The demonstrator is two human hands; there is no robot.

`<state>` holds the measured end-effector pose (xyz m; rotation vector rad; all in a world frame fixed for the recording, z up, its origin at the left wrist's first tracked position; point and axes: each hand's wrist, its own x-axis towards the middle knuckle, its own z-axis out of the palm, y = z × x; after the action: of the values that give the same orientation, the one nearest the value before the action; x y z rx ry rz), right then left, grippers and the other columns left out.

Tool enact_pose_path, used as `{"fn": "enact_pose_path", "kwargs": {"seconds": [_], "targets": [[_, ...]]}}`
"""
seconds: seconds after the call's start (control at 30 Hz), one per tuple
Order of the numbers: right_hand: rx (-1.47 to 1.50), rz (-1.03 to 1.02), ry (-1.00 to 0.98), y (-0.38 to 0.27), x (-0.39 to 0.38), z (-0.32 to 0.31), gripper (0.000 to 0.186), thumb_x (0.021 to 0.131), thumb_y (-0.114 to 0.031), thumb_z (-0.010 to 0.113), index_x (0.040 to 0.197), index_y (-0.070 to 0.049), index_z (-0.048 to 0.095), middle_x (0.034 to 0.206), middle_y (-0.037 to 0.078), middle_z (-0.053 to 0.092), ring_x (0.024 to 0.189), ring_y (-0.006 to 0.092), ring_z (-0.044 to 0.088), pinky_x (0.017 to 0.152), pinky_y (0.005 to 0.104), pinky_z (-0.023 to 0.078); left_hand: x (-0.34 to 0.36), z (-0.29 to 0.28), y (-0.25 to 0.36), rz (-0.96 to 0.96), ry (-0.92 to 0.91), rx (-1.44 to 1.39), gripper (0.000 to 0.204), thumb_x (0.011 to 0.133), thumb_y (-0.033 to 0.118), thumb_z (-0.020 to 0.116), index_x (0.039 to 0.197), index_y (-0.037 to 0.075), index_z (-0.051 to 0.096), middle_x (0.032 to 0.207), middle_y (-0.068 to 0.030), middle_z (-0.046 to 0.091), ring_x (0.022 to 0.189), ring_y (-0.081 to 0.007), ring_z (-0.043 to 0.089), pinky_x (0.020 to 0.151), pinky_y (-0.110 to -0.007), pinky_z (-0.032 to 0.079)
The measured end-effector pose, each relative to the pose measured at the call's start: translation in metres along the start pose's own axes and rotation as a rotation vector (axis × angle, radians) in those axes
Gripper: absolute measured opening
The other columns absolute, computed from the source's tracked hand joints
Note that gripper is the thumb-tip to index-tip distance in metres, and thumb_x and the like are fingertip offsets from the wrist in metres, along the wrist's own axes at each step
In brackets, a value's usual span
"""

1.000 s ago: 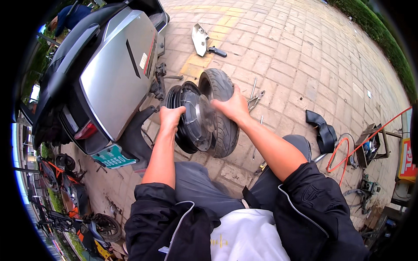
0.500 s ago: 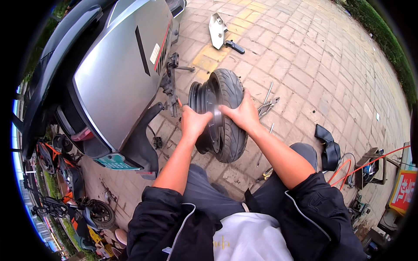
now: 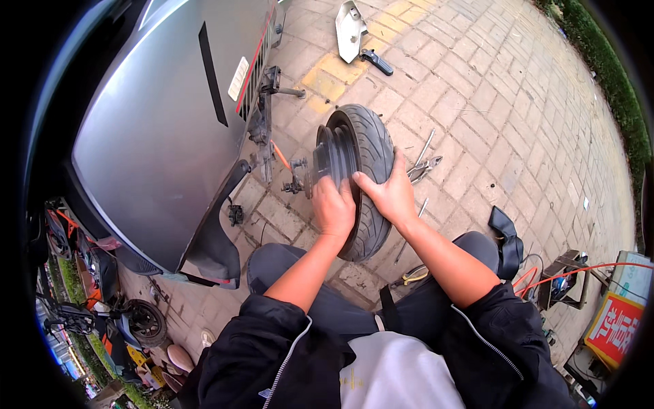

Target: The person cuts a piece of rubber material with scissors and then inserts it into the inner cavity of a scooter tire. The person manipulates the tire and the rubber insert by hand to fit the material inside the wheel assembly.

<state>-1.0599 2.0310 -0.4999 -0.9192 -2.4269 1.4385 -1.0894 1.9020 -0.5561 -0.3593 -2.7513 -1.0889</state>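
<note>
Silver-grey scooter body [image 3: 163, 136] is cut off by the top-left edge, its far side out of view. Black rubber tyre [image 3: 373, 153] stands over the brick paving in front of the knees; right hand covers part of its tread. Black ribbed metal rim [image 3: 334, 153] is left of and partly behind the tyre's near edge, outer side motion-blurred; can't tell how far it's seated. Right hand [image 3: 392, 194] clamps the tyre, thumb on the edge, fingers over the tread, tips hidden. Left hand [image 3: 335, 208] is at the lower rim, fingers bent and smeared; can't tell if it's gripping. Steel pliers [image 3: 424, 169] lie partly behind the tyre side, jaws hard to read. Versus half a second ago: scooter's green plate is out of sight, rim overlaps the tyre more, left hand has moved right, right hand's hold unchanged.
</note>
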Motion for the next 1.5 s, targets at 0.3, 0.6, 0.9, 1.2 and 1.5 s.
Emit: {"fn": "enact_pose_path", "kwargs": {"seconds": [0.3, 0.6, 0.9, 1.2, 1.5], "targets": [[-0.209, 0.016, -0.219, -0.029, 0.042, -0.007, 0.106, 0.058, -0.047, 0.082, 0.126, 0.018, 0.034, 0.110, 0.033, 0.061, 0.103, 0.0396, 0.063, 0.089, 0.0395, 0.051, 0.003, -0.034, -0.013, 0.019, -0.170, 0.070, 0.026, 0.088, 0.027, 0.061, 0.089, 0.002, 0.053, 0.085, -0.0199, 0.060, 0.087, -0.0407, 0.056, 0.078, -0.049, 0.041], [-0.241, 0.039, -0.145, -0.051, 0.006, 0.009, 0.095, 0.058, -0.036, 0.079, 0.127, 0.015, 0.037, 0.110, 0.030, 0.061, 0.101, 0.0367, 0.063, 0.089, 0.0386, 0.051, -0.008, -0.037, -0.031, 0.042, 0.044, -0.091, 0.032, 0.089, 0.027, 0.061, 0.070, 0.002, 0.055, 0.071, -0.0201, 0.058, 0.072, -0.0408, 0.055, 0.066, -0.050, 0.043], [-0.212, -0.166, 0.002, -0.052, -0.038, 0.023, 0.103, 0.059, -0.032, 0.079, 0.136, 0.014, 0.028, 0.120, 0.033, 0.054, 0.111, 0.0393, 0.057, 0.096, 0.0404, 0.046, 0.006, -0.059, -0.049, 0.055, 0.045, -0.204, 0.035, 0.090, 0.029, 0.061, 0.071, 0.001, 0.053, 0.071, -0.0187, 0.056, 0.074, -0.0400, 0.054, 0.066, -0.049, 0.042], [-0.251, -0.025, -0.098, -0.054, 0.006, 0.000, 0.107, 0.062, -0.053, 0.079, 0.130, 0.017, 0.035, 0.124, 0.036, 0.051, 0.115, 0.0432, 0.055, 0.097, 0.0431, 0.046, 0.024, -0.017, -0.020, -0.184, -0.113, -0.047, 0.034, 0.095, 0.030, 0.051, 0.112, 0.003, 0.061, 0.125, -0.0142, 0.054, 0.121, -0.0351, 0.046, 0.102, -0.050, 0.032], [-0.484, 0.001, -0.324, -0.065, 0.048, -0.001, 0.087, 0.061, -0.039, 0.072, 0.121, 0.017, 0.044, 0.109, 0.035, 0.061, 0.104, 0.0404, 0.062, 0.090, 0.0402, 0.050, 0.012, 0.012, -0.009, -0.009, -0.080, -0.100, 0.030, 0.091, 0.024, 0.058, 0.107, -0.001, 0.058, 0.112, -0.0139, 0.058, 0.117, -0.0343, 0.047, 0.098, -0.046, 0.036]]}}
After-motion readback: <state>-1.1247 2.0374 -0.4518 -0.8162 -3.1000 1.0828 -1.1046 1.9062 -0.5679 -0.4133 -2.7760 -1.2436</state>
